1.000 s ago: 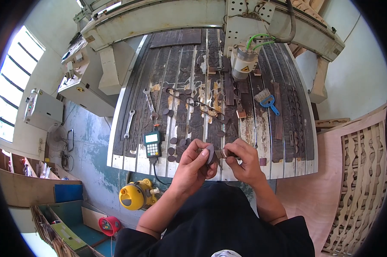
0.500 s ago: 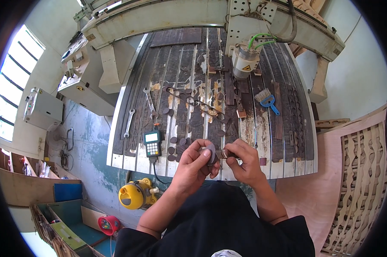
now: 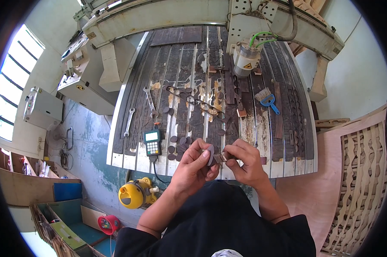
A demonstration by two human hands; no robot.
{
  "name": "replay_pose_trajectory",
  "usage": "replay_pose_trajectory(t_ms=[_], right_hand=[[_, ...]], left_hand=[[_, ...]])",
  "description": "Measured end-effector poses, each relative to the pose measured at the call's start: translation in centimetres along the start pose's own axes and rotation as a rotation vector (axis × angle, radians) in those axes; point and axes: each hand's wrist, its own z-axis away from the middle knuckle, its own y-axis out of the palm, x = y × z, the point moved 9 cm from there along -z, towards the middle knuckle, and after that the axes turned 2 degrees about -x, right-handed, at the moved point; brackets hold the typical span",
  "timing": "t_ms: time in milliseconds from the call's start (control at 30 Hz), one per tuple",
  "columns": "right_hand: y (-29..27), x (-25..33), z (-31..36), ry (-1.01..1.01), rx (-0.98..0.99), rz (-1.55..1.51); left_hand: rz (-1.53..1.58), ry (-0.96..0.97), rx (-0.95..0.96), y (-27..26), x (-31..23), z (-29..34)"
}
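My left hand [image 3: 192, 166] is closed around a dark brown wooden disc [image 3: 211, 155], thumb on its face and fingers behind. Beside it, my right hand [image 3: 247, 163] pinches a small flat brownish piece [image 3: 223, 156] whose kind I cannot make out. That piece reaches toward the disc's right edge; whether they touch is unclear. Both hands are held above the near edge of a slotted machine bed [image 3: 202, 172]. More dark round discs [image 3: 182, 140] lie on the bed just beyond my left hand, some partly hidden by it.
A handheld control pendant [image 3: 152, 143] and two wrenches [image 3: 129, 122] lie on the left of the bed. Cut-out wood strips [image 3: 202, 105] cross its middle. A blue-handled brush [image 3: 269, 103] lies right, near the spindle [image 3: 245, 60]. A yellow machine [image 3: 132, 196] stands on the floor.
The disc has turned slightly more edge-on in my left hand. My right hand's small piece has shifted a little, slightly lower and closer to the disc.
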Motion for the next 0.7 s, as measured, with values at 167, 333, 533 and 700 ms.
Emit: replay_pose_trajectory(t_ms=[167,333,533,700], right_hand=[[0.6,-0.6,0.0,0.036,0.001,0.033],[-1.7,-10.0,2.3,0.292,-0.273,0.139],[-1.4,-8.8,3.7,0.34,-0.163,0.0],[0.3,-3.7,1.1,0.138,-0.071,-0.136]], left_hand=[[0.01,-0.015,0.148,-0.3,0.0,0.0],[-0.066,0.028,0.106,-0.3,-0.7,1.2],[-0.133,0.027,0.052,-0.5,-1.1,1.0],[-0.139,-0.056,0.039,-0.3,0.2,0.6]])
